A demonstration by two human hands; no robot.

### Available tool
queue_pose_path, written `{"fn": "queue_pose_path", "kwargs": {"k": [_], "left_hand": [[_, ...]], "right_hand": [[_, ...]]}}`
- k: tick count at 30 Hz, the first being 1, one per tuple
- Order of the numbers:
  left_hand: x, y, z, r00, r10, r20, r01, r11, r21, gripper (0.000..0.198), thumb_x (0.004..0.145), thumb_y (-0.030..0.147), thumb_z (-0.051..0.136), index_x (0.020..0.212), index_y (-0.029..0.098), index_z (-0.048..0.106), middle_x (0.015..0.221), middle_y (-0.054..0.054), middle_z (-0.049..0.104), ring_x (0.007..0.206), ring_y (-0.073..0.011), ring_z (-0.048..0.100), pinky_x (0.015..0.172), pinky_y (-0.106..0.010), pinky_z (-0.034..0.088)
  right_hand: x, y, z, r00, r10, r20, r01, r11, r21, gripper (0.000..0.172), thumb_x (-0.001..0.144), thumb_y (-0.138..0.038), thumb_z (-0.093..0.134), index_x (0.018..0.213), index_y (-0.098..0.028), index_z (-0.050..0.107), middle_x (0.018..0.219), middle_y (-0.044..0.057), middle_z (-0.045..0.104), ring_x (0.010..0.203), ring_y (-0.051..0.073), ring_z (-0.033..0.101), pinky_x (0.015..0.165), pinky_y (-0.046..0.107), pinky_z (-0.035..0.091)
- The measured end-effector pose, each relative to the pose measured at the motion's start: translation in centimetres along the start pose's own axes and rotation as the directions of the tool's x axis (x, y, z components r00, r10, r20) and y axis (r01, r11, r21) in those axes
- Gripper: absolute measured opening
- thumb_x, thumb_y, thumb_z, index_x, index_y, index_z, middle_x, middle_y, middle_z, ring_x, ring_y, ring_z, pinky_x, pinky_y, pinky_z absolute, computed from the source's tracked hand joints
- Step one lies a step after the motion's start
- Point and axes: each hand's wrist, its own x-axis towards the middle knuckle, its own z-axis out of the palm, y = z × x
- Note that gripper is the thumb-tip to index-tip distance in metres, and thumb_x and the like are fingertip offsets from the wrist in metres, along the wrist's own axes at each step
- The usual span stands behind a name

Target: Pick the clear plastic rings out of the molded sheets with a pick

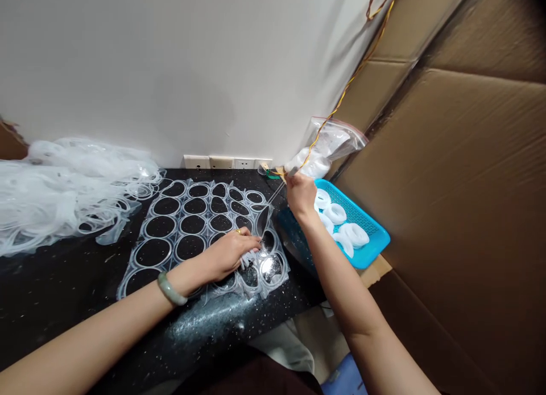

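Note:
A translucent plastic sheet [169,251] with rows of round and oval cut-out rings lies flat on a black speckled countertop [72,287]. My left hand [228,254] rests on its right part, with white strips showing beside the fingertips. A jade bangle [172,288] circles that wrist. Raised near the sheet's top right corner, my right hand [301,194] grips a thin, clear, pointed tool [276,190], whose tip reaches toward the sheet. Whether the left fingers pinch anything is hidden.
A blue tray [362,230] holding white plastic rings sits right of my right arm. A heap of translucent scrap [63,196] lies at left. A zip bag [336,142], wall sockets [226,163], a yellow wire [354,70] and a cardboard wall [439,184] bound the counter.

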Motion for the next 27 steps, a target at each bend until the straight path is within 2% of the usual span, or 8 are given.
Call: {"fn": "queue_pose_path", "kwargs": {"k": [3,5,7,9,12,15,21,27], "left_hand": [[-0.1,0.5,-0.2,1.000,-0.005,0.013,0.005,1.000,-0.003,0.029,0.092,0.007,0.039,0.100,0.015,0.065,0.103,-0.011,0.070,0.088,-0.0224,0.058,0.077,-0.037,0.048],[0.0,0.5,-0.3,1.000,-0.025,-0.004,0.025,1.000,-0.014,0.028,0.095,0.011,0.039,0.101,0.016,0.066,0.099,-0.010,0.070,0.086,-0.0214,0.059,0.077,-0.036,0.048],[0.2,0.2,-0.5,0.997,-0.058,-0.042,0.058,0.998,-0.012,0.029,0.096,0.013,0.039,0.105,0.017,0.066,0.095,-0.009,0.069,0.085,-0.0205,0.059,0.078,-0.037,0.049],[0.6,-0.5,-0.7,0.993,-0.086,-0.085,0.087,0.996,0.017,0.029,0.095,0.012,0.039,0.106,0.017,0.066,0.095,-0.009,0.069,0.088,-0.0214,0.060,0.083,-0.041,0.049],[1.4,-1.9,-1.0,0.991,-0.075,-0.108,0.083,0.994,0.073,0.031,0.091,0.008,0.038,0.104,0.016,0.065,0.106,-0.011,0.069,0.106,-0.0248,0.059,0.092,-0.048,0.047],[1.7,-2.8,-1.2,0.994,-0.080,-0.073,0.086,0.994,0.075,0.031,0.089,0.006,0.039,0.104,0.015,0.064,0.112,-0.012,0.068,0.110,-0.0238,0.060,0.094,-0.045,0.049],[0.9,-3.3,-0.8,0.996,-0.076,-0.047,0.079,0.995,0.068,0.036,0.088,0.006,0.039,0.113,0.015,0.063,0.119,-0.012,0.067,0.114,-0.0222,0.060,0.098,-0.044,0.050],[0.5,-4.0,-0.2,0.995,-0.083,-0.051,0.086,0.994,0.073,0.040,0.086,0.005,0.039,0.118,0.015,0.062,0.124,-0.013,0.065,0.118,-0.0235,0.058,0.100,-0.047,0.049]], "right_hand": [[1.6,0.5,-0.9,0.990,0.054,-0.127,-0.047,0.997,0.056,0.030,0.097,-0.026,0.044,0.100,-0.014,0.072,0.092,0.014,0.070,0.087,0.023,0.064,0.069,0.031,0.040],[1.7,0.6,-0.9,0.986,0.066,-0.154,-0.050,0.993,0.106,0.027,0.095,-0.026,0.048,0.099,-0.014,0.072,0.091,0.014,0.071,0.084,0.023,0.065,0.069,0.032,0.042],[0.9,0.3,-0.1,0.996,0.045,-0.071,-0.031,0.981,0.189,0.024,0.092,-0.026,0.052,0.095,-0.015,0.073,0.086,0.012,0.072,0.078,0.022,0.066,0.068,0.030,0.043],[-0.5,-0.1,1.3,0.996,0.000,0.093,-0.026,0.958,0.286,0.019,0.088,-0.023,0.057,0.088,-0.016,0.074,0.080,0.009,0.073,0.075,0.020,0.066,0.066,0.028,0.045],[-2.9,-0.6,3.8,0.945,-0.008,0.327,-0.122,0.919,0.376,0.011,0.080,-0.019,0.064,0.082,-0.017,0.075,0.079,0.007,0.074,0.067,0.017,0.067,0.061,0.024,0.046],[-4.2,-0.7,5.5,0.874,0.049,0.483,-0.293,0.846,0.446,0.012,0.078,-0.020,0.067,0.084,-0.014,0.074,0.074,0.005,0.073,0.045,0.011,0.058,0.048,0.021,0.041],[-4.5,-0.2,6.3,0.802,0.018,0.597,-0.463,0.650,0.602,0.014,0.074,-0.021,0.069,0.078,-0.009,0.073,0.065,0.004,0.070,0.036,0.006,0.049,0.039,0.018,0.036],[-4.9,-0.3,6.1,0.811,-0.015,0.585,-0.414,0.691,0.592,0.014,0.074,-0.022,0.069,0.077,-0.009,0.073,0.055,0.001,0.064,0.038,0.006,0.049,0.040,0.016,0.036]]}}
